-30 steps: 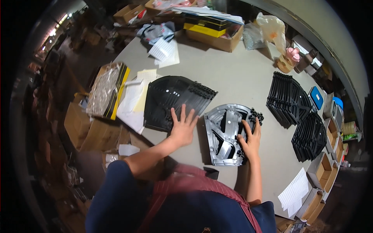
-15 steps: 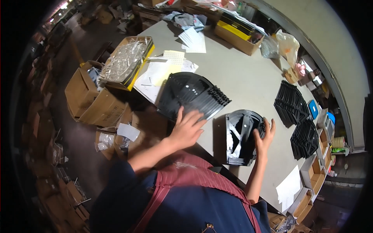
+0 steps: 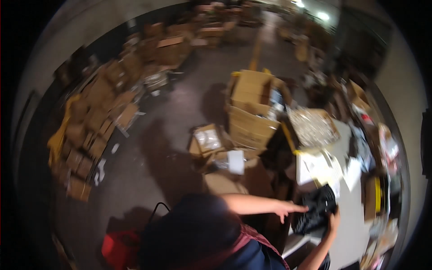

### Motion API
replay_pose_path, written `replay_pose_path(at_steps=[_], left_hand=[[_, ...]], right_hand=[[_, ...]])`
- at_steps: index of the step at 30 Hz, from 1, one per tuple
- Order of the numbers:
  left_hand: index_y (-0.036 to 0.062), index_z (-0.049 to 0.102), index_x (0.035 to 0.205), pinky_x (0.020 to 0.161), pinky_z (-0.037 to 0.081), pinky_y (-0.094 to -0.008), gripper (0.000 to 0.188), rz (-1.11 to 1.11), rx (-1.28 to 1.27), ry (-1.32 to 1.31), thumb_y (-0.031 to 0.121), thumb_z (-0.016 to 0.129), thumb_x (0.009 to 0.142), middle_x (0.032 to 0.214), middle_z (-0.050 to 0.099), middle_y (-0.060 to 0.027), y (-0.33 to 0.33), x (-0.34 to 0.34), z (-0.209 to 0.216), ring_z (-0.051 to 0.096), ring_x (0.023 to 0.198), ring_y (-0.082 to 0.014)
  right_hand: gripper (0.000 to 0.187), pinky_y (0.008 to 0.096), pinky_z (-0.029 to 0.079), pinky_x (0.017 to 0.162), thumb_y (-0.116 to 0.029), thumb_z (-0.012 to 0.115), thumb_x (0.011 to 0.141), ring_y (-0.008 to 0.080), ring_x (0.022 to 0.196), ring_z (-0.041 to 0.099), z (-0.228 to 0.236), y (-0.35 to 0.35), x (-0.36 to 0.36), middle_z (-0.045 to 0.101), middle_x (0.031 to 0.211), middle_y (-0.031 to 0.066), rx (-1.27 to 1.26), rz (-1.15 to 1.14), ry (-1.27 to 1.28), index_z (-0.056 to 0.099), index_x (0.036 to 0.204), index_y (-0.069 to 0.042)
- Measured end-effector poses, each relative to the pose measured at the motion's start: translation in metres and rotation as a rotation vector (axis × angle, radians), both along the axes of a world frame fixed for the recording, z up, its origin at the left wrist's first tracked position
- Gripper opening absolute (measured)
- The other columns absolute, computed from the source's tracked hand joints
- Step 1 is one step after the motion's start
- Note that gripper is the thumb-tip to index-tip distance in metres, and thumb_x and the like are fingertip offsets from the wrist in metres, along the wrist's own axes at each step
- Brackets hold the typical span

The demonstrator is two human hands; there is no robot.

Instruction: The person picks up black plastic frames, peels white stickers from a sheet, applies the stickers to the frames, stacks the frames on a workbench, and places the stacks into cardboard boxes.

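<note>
A stack of black plastic parts (image 3: 315,209) lies near the table's edge beside some papers, blurred by motion. My left hand (image 3: 288,209) reaches to its left side, index finger stretched out against it and the other fingers loose and apart. At the stack's right edge my right hand (image 3: 333,219) grips it, the fingers partly hidden. Another dark part shows in pieces beneath my right forearm, beside a white strip.
On the table, a carton of clear plastic pieces (image 3: 315,128) stands beyond white papers (image 3: 312,168). Large cardboard boxes (image 3: 252,123) stand left of it. Many flattened cartons (image 3: 90,135) heap on the floor at far left. Behind me sits a red object (image 3: 119,247).
My view has swung left, so the table now sits at the right. My right hand has left the separate black housing and come to the black stack beside my left hand.
</note>
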State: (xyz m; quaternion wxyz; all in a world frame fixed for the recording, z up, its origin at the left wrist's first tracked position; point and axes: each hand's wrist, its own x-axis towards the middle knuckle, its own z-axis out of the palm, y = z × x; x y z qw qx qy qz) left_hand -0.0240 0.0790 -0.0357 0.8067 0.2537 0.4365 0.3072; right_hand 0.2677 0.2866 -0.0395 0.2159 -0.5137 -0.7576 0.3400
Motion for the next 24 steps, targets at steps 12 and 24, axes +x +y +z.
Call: replay_pose_path(at_steps=[12, 24], left_hand=[[0.0218, 0.059, 0.137, 0.109, 0.028, -0.0732, 0.073, 0.176, 0.028, -0.295, 0.048, 0.075, 0.070, 0.165, 0.025, -0.0072, -0.095, -0.026, -0.042, 0.019, 0.152, -0.0336], [0.0161, 0.031, 0.158, 0.115, 0.017, -0.0711, 0.107, 0.107, 0.012, -0.410, 0.066, 0.076, 0.076, 0.165, 0.025, -0.0109, -0.108, -0.044, -0.023, 0.019, 0.152, -0.0333]], right_hand=[[0.088, 0.0439, 0.034, 0.117, -0.017, 0.067, 0.068, 0.0413, 0.135, 0.048, 0.026, -0.117, -0.085, 0.050, 0.145, 0.0280, 0.008, 0.008, -0.057, 0.040, 0.149, 0.004], [0.050, 0.0469, 0.049, 0.101, -0.033, 0.062, 0.101, 0.0397, 0.117, 0.059, 0.014, -0.324, -0.106, 0.060, 0.129, 0.0263, 0.519, -0.604, 0.017, 0.056, 0.132, 0.006]])
